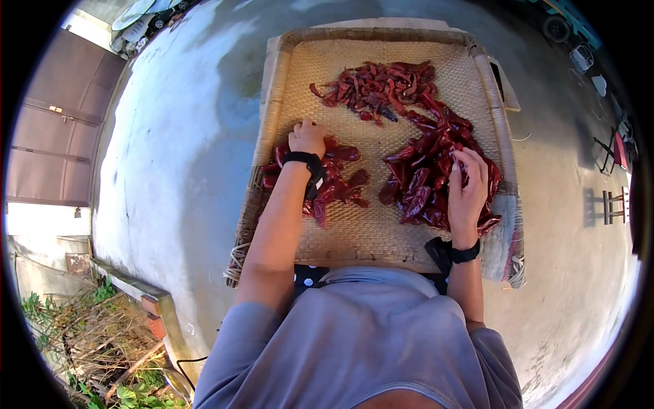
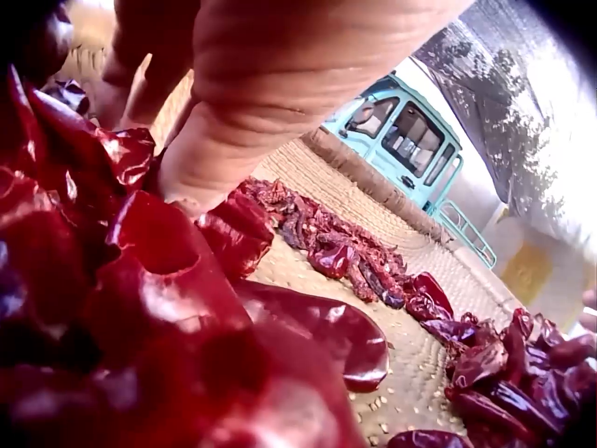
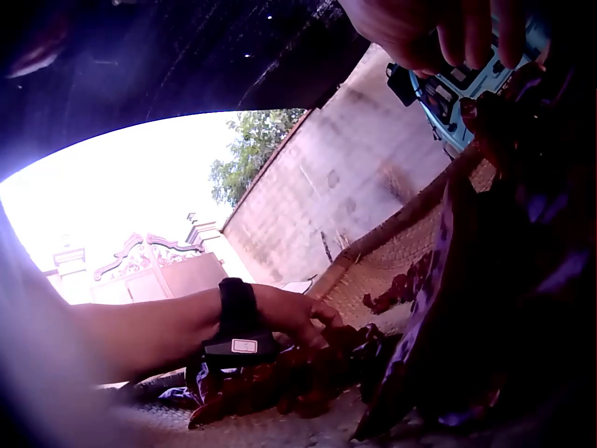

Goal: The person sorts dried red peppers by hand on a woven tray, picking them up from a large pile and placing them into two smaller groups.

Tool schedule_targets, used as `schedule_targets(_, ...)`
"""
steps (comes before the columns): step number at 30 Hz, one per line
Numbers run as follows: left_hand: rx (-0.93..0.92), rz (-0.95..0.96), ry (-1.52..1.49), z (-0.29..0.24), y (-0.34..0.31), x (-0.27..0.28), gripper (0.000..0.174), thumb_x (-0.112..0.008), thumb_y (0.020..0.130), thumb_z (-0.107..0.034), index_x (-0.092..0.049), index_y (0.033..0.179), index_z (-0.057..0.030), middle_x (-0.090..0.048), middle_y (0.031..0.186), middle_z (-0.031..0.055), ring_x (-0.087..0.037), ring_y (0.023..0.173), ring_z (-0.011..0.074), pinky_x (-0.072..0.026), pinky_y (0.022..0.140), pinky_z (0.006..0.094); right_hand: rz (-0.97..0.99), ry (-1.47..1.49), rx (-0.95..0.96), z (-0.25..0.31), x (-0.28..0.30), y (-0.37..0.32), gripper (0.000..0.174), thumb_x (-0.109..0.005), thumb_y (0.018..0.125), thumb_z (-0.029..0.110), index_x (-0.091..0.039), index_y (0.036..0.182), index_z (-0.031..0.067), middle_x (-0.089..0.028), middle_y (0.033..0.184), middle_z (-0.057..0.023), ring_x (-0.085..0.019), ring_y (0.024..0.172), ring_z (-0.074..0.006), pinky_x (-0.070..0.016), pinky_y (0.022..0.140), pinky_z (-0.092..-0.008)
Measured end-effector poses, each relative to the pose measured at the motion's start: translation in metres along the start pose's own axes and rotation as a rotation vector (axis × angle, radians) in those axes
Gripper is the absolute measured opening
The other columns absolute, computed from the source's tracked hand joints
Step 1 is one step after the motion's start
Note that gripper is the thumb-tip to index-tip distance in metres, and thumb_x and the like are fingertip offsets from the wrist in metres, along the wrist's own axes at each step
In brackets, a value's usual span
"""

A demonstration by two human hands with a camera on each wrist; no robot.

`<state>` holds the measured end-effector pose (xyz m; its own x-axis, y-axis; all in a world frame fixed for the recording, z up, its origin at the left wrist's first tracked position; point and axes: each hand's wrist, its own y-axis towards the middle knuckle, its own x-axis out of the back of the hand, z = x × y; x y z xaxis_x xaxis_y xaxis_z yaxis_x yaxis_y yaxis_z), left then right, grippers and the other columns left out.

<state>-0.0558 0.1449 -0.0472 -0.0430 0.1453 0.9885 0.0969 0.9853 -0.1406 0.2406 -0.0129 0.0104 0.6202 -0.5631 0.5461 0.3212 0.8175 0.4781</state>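
Dark red dried chili peppers lie in piles on a woven tray [image 1: 381, 235]. My left hand [image 1: 308, 138] reaches down into the left pile [image 1: 334, 187]. In the left wrist view, its thumb [image 2: 201, 173] comes down at a glossy red pepper piece [image 2: 233, 233], and the other fingertips are hidden behind peppers. Over the right pile [image 1: 422, 184], my right hand [image 1: 469, 194] has its fingers loosely bent, with shiny whole peppers just under and beside them. The right wrist view shows this hand [image 3: 434, 33] at the top, its fingers hanging down.
A third heap of shrivelled, torn pepper strips [image 1: 381, 88] lies toward the tray's far side. Pale seeds [image 2: 378, 415] are scattered on the weave. Raised rims [image 1: 272, 102] edge the tray. Beyond are concrete ground [image 1: 163, 136], a small stool [image 1: 616, 204] and a light-blue vehicle [image 2: 406, 140].
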Motion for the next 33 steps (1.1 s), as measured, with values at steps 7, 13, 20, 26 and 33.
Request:
schedule_targets(7, -0.166, -0.341, -0.187, -0.006, -0.021, 0.029, 0.025, -0.071, 0.081, -0.009, -0.065, 0.105, -0.0064, -0.056, 0.128, 0.0116, -0.06, 0.107, 0.0348, -0.0503, 0.089, 0.0454, 0.008, -0.014, 0.048, 0.007, 0.0, 0.002, 0.022, -0.06, 0.091, 0.001, -0.065, 0.112, 0.0065, -0.059, 0.121, -0.0129, -0.058, 0.113, -0.03, -0.0463, 0.097, -0.0375)
schedule_targets(13, -0.349, -0.282, -0.789, -0.053, -0.062, 0.067, 0.026, -0.069, 0.081, -0.002, -0.06, 0.104, 0.0055, -0.055, 0.133, 0.0171, -0.06, 0.11, 0.0351, -0.0502, 0.088, 0.039, 0.237, 0.249, -0.019, 0.038, -0.011, 0.007, 0.031, -0.065, 0.09, 0.007, -0.061, 0.121, 0.0068, -0.058, 0.122, -0.0124, -0.064, 0.095, -0.0209, -0.0528, 0.078, -0.0308)
schedule_targets(20, -0.473, -0.149, -0.928, -0.08, -0.099, 0.034, 0.032, -0.064, 0.083, 0.001, -0.06, 0.114, 0.005, -0.057, 0.13, 0.0143, -0.062, 0.11, 0.0308, -0.0495, 0.091, 0.0354, 0.341, 0.377, 0.186, 0.041, -0.053, -0.001, 0.035, -0.067, 0.087, 0.003, -0.062, 0.121, 0.0076, -0.059, 0.113, -0.0109, -0.064, 0.09, -0.018, -0.0531, 0.074, -0.0287)
schedule_targets(26, -0.171, 0.054, -1.447, -0.061, -0.105, 0.03, 0.031, -0.057, 0.094, -0.003, -0.059, 0.125, 0.0006, -0.06, 0.123, 0.0072, -0.063, 0.105, 0.0163, -0.0505, 0.087, 0.028, 0.212, 0.315, -0.034, 0.041, -0.03, 0.011, 0.024, -0.066, 0.089, 0.003, -0.066, 0.113, 0.0061, -0.061, 0.108, -0.01, -0.063, 0.092, -0.0202, -0.0526, 0.076, -0.0289)
schedule_targets(33, -0.044, 0.27, -1.8, -0.07, -0.106, 0.03, 0.022, -0.053, 0.1, -0.009, -0.057, 0.121, -0.0044, -0.066, 0.11, 0.0054, -0.064, 0.1, 0.0129, -0.0517, 0.081, 0.0268, -0.004, -0.24, -0.133, -0.006, -0.003, 0.028, 0.028, -0.068, 0.088, 0.011, -0.063, 0.116, 0.0098, -0.058, 0.116, -0.011, -0.06, 0.089, -0.0268, -0.0513, 0.082, -0.038)
